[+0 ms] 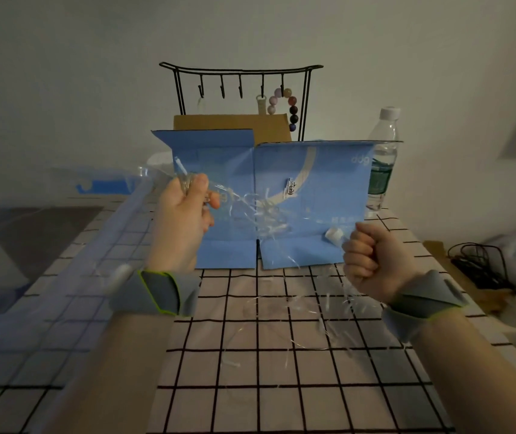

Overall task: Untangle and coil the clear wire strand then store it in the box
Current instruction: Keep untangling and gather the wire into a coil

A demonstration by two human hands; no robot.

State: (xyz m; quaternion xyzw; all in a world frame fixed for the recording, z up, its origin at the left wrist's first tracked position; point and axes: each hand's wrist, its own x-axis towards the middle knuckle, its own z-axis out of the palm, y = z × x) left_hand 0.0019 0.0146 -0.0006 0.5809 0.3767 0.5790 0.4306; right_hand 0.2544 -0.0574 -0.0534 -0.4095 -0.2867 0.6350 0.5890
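The clear wire strand [269, 214] hangs in a tangle between my two raised hands, in front of the blue cardboard box [313, 183]. My left hand [184, 214] grips a bunch of the strand near its white end piece, which sticks up above the thumb. My right hand [372, 255] is closed in a fist on the strand by another white end piece. Loose loops with small clear tabs trail down over the checked tablecloth [281, 371]. The box stands with its flaps up behind the tangle.
A black wire hook rack [241, 86] with a bead string stands behind the box. A water bottle [382, 158] is at the box's right. A clear plastic bin [62, 233] lies along the table's left edge. Black cables [479, 264] sit off the right side.
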